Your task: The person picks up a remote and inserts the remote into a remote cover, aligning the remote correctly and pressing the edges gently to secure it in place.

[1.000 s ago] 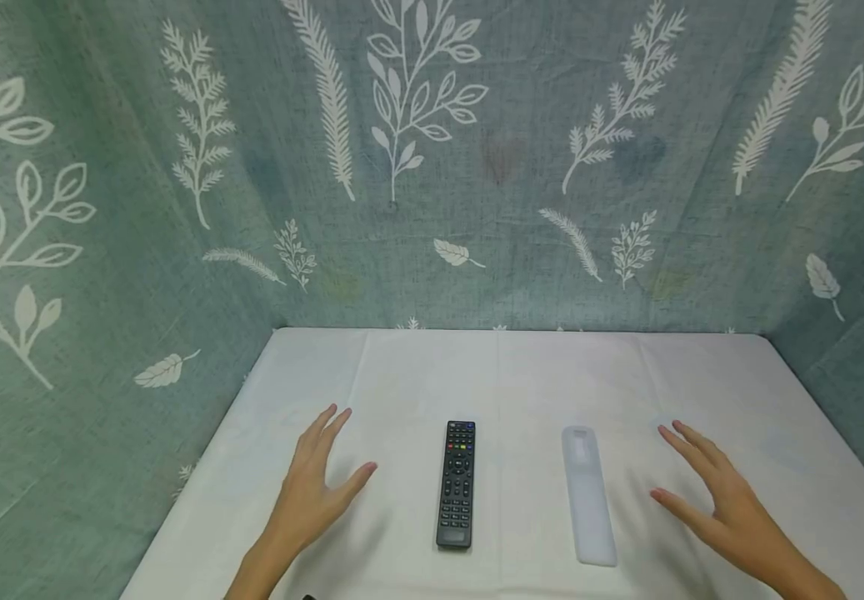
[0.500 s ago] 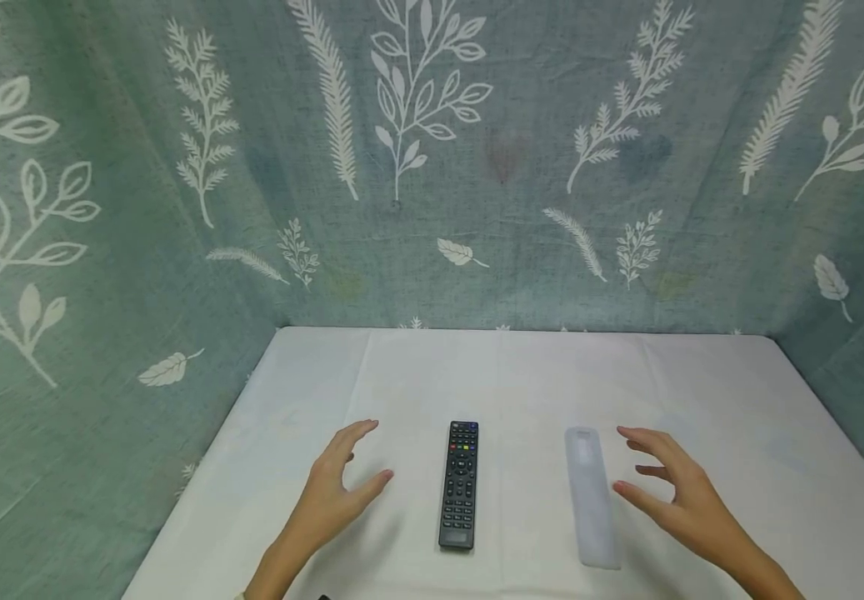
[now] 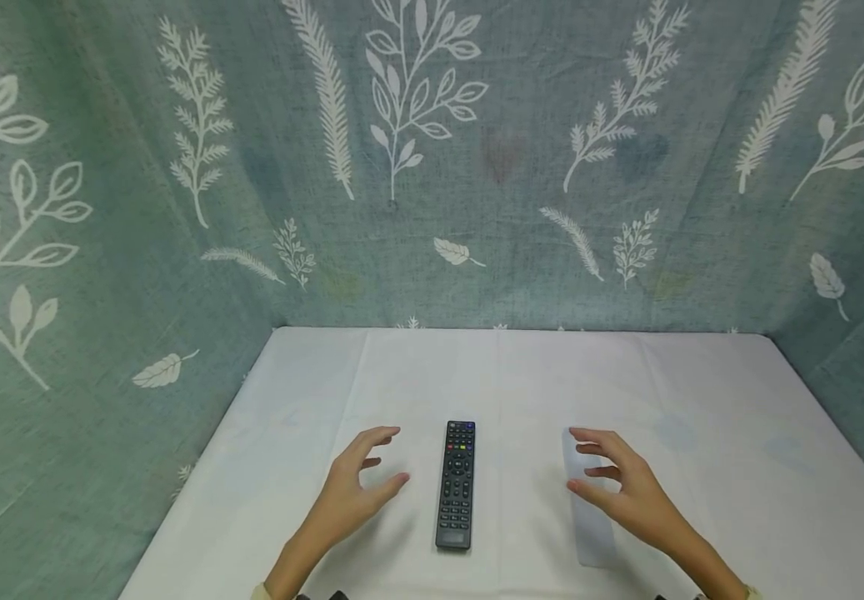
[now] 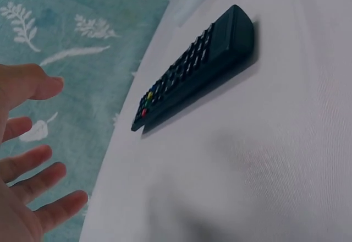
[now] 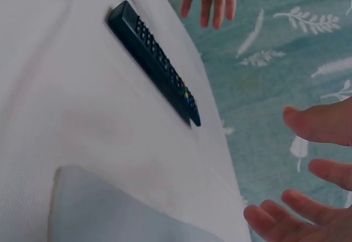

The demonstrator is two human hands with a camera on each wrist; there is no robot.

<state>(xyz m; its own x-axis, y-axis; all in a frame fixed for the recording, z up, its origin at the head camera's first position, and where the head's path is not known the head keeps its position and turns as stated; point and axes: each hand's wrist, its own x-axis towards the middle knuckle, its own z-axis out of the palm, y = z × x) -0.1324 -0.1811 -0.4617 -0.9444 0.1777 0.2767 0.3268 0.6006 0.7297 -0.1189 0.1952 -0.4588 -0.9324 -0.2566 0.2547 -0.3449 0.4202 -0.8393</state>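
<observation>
A black remote control (image 3: pixel 456 485) lies face up on the white table, between the two hands. To its right lies a pale translucent remote cover (image 3: pixel 591 533), partly hidden by the right hand. My left hand (image 3: pixel 349 492) hovers left of the remote, fingers bent loosely and thumb apart, with nothing in it. Over the cover hangs my right hand (image 3: pixel 622 487), thumb and fingers spread apart around bare air. In the left wrist view the remote (image 4: pixel 192 63) is apart from the hand. The cover's near end (image 5: pixel 110 209) shows below the right hand in the right wrist view.
A white cloth covers the table (image 3: pixel 432 375). Green curtains (image 3: pixel 432 283) with white leaf prints hang behind it and along both sides. Small dark objects show at the bottom edge near both wrists, too cut off to identify.
Both hands have moved inward. The right hand has come left from beside the cover to above it, and the left hand is closer to the remote. Remote and cover stay in place.
</observation>
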